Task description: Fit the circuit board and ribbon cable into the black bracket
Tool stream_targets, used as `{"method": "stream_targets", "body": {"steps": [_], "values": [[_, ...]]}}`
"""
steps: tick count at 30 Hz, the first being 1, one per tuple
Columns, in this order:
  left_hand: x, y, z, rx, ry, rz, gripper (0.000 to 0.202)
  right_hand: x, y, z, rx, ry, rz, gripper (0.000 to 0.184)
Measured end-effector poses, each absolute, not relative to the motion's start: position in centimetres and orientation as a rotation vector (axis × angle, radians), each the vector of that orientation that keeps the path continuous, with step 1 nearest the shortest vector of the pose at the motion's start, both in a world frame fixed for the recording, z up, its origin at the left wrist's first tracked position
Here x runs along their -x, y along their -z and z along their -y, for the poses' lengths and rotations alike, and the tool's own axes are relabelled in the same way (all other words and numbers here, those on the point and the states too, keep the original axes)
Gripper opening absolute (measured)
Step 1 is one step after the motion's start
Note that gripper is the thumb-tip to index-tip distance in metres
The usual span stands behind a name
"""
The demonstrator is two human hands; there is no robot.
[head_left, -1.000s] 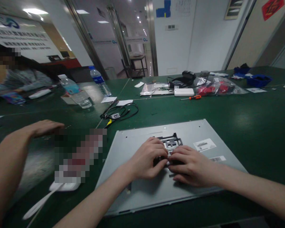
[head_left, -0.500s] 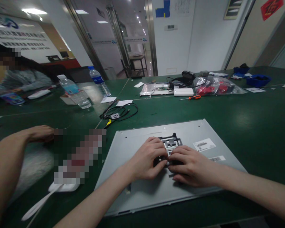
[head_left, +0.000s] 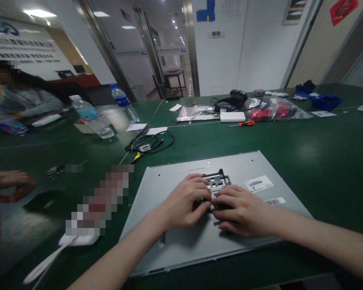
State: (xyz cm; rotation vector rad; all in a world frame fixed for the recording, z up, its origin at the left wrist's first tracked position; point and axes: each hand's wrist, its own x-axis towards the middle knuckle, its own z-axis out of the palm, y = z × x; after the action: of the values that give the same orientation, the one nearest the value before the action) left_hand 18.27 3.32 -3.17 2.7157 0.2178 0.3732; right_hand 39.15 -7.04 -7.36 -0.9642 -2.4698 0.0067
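Observation:
A flat silver-grey metal panel [head_left: 278, 201] lies on the green table in front of me, two white labels on its right side. A dark bracket-like part [head_left: 220, 179] with rectangular openings sits near its middle. My left hand [head_left: 189, 199] rests there with curled fingers, thumb and fingertips closed at the bracket's near end. My right hand [head_left: 242, 211] meets it from the right, its fingers bent over the same spot. The fingertips of both hands almost touch, and whatever is between them is hidden.
Left of the panel lies a white-ended object [head_left: 81, 239], mostly pixelated, with a pale cord. Another person's hand [head_left: 13, 185] is at the far left. Beyond the panel are a coiled black cable [head_left: 151, 143], two water bottles [head_left: 92, 117], an orange-handled screwdriver [head_left: 245, 123] and a plastic bag [head_left: 281, 108].
The other person's hand has drawn back to the left, uncovering small dark items on the table. My own hands stay at the same spot on the panel, and the view has shifted slightly.

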Motion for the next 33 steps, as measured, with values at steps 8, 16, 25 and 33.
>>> {"method": "stream_targets", "body": {"steps": [8, 16, 25, 33], "values": [[-18.07, 3.67, -3.74, -2.740, -0.426, -0.176, 0.018, -39.14, 7.29, 7.03, 0.968, -0.007, 2.482, 0.022], [-18.01, 3.26, -3.77, -2.859, -0.418, -0.161, 0.019, -39.09, 7.31, 7.06, 0.970, -0.014, 2.475, 0.021], [-18.10, 3.18, -3.30, -3.005, -0.397, -0.161, 0.019, -39.14, 7.60, 6.98, 0.976, -0.014, 2.475, 0.019], [-18.04, 3.55, -3.45, -2.957, -0.398, -0.165, 0.019, -39.13, 7.25, 7.10, 0.968, -0.040, 2.476, 0.021]]}}
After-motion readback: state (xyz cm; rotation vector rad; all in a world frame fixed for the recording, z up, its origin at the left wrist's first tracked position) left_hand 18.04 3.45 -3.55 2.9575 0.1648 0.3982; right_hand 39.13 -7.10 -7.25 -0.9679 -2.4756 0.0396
